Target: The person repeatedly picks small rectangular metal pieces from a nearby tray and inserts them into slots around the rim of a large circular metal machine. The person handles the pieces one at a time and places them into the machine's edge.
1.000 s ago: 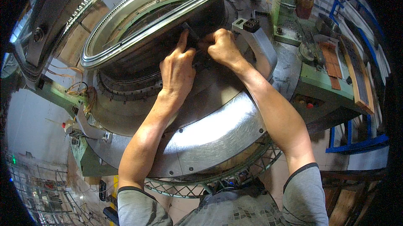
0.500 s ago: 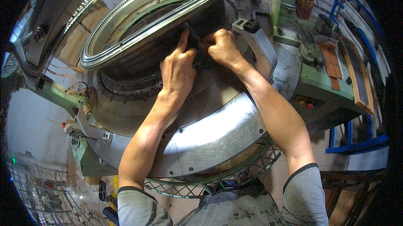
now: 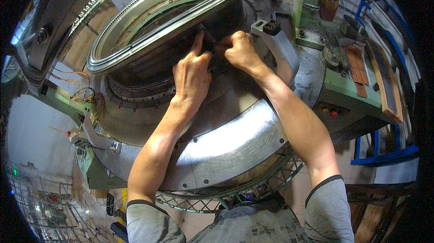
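a thin dark strip (image 3: 208, 34) lies in deep shadow against the drum (image 3: 144, 66), upper middle of the frame, and the likeliest trouble is a slip there. if the index finger of the left hand (image 3: 192, 76) eased off, the strip's upper end could skid along the drum's wall or drop toward the base. a hard tug by the right hand (image 3: 239, 52) might tilt or bend it, if that hand does hold it. knuckles could also get scraped, since the right hand sits in the gap between the drum and the grey bracket (image 3: 282, 51), its forearm passing close beside the bracket.

the strip slants below the bright rim (image 3: 181, 16), down and to the right: its upper end is at the left index fingertip, its lower end near the right fingertips, so it lies between the 2 hands. the left index finger is stretched out and the other fingers are curled; whether they hold anything i cannot tell. the right fingers are curled in, as if pinching, but the tips are too dark to tell whether they close on the strip. both forearms reach over the shiny plate (image 3: 230, 137), lower middle of the frame.
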`<state>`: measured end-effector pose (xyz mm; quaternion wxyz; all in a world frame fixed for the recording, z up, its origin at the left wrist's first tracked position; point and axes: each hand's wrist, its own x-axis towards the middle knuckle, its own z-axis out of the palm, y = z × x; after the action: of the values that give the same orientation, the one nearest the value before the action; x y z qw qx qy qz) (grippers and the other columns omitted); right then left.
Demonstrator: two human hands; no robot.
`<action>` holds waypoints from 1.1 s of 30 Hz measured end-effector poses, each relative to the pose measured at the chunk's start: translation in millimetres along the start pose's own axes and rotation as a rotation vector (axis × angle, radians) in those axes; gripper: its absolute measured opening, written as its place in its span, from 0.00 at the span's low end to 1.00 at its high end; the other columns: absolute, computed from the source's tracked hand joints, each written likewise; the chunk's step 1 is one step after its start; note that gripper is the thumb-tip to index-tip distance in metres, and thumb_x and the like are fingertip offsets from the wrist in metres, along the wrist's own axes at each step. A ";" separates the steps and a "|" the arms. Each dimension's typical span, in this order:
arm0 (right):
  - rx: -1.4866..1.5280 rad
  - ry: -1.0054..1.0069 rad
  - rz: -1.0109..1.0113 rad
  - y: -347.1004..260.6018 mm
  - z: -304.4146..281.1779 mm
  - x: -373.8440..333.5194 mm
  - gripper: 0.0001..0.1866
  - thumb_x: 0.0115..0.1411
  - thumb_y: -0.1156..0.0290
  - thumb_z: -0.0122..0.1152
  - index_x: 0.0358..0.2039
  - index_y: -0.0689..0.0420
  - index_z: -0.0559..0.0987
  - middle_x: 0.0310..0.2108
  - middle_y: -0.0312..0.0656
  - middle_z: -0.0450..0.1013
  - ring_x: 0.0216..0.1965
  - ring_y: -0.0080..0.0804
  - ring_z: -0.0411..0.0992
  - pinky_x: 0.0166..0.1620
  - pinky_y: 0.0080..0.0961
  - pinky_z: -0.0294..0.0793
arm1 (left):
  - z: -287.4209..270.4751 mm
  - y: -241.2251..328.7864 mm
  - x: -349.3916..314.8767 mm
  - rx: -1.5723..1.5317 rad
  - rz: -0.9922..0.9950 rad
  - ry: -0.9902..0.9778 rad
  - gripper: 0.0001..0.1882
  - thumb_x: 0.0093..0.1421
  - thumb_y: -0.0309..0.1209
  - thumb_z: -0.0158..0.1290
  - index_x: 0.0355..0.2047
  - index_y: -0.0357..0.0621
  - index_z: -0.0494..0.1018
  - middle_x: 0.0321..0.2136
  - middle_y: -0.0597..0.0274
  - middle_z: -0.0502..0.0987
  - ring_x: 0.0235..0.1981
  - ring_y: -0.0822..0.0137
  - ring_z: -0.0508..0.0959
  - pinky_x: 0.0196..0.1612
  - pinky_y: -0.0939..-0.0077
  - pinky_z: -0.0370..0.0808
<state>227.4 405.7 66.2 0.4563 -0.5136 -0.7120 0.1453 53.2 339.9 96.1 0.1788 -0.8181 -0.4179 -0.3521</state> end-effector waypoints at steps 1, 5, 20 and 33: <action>-0.006 -0.002 0.015 0.3 0.2 0.1 0.12 0.49 0.74 0.65 0.35 0.61 0.87 0.31 0.54 0.82 0.33 0.32 0.82 0.40 0.30 0.80 | 0.1 0.1 0.2 -0.003 -0.010 -0.010 0.12 0.38 0.14 0.57 0.26 0.37 0.78 0.63 0.43 0.68 0.37 0.44 0.84 0.39 0.60 0.84; -0.012 0.007 -0.010 1.0 -0.1 -0.7 0.12 0.49 0.74 0.64 0.35 0.61 0.87 0.31 0.54 0.82 0.32 0.33 0.82 0.40 0.31 0.80 | 0.1 0.3 0.6 0.000 -0.001 -0.006 0.11 0.38 0.14 0.57 0.26 0.37 0.78 0.63 0.43 0.68 0.37 0.44 0.84 0.39 0.60 0.84; -0.001 -0.001 -0.022 -1.8 -2.7 -2.2 0.12 0.49 0.75 0.63 0.34 0.62 0.87 0.30 0.55 0.81 0.32 0.34 0.82 0.39 0.31 0.79 | 1.4 -0.3 -0.1 -0.002 -0.006 0.009 0.10 0.40 0.14 0.56 0.26 0.36 0.78 0.62 0.43 0.69 0.36 0.45 0.84 0.38 0.61 0.85; 0.004 0.017 -0.029 1.7 0.3 -0.7 0.12 0.49 0.75 0.63 0.34 0.61 0.87 0.30 0.55 0.81 0.31 0.33 0.82 0.38 0.31 0.79 | 1.3 -1.1 0.8 0.010 -0.004 -0.020 0.10 0.41 0.14 0.56 0.26 0.36 0.78 0.63 0.43 0.68 0.37 0.44 0.84 0.39 0.60 0.85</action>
<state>228.3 405.9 64.6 0.4654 -0.5037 -0.7151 0.1358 53.2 341.7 95.7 0.1780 -0.8198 -0.4233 -0.3422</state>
